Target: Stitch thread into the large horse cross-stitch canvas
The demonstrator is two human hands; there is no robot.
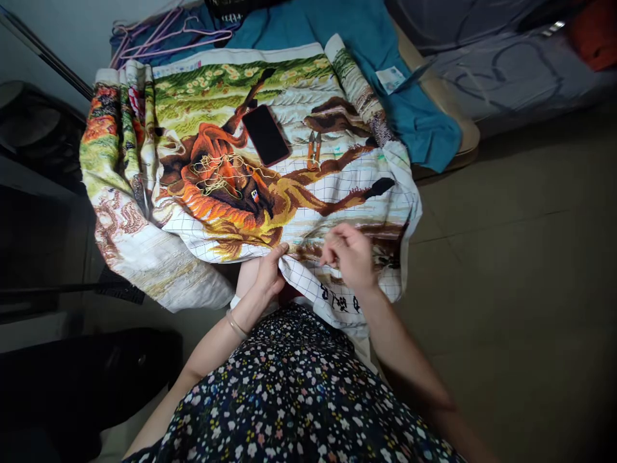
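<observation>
1. Illumination: uneven; the embroidered cloth (332, 190) is brightest, its surroundings markedly dimmer.
2. Shadow: the floor (506, 270) lies in brownish gloom; the lower-left corner sinks nearly to black.
3. Blur: the right hand (354, 257) and right forearm (405, 347) are smeared, whereas the left hand (268, 273) appears sharper.
4. Edges: softened, with wide-angle stretching; detail at upper right is indistinct.

The left hand (270, 273) pinches, thumb on top, the left forearm (207, 350) slanting up from the lower left. The right hand (353, 256), blurred, has curled fingers, the right forearm (409, 354) bare.
</observation>
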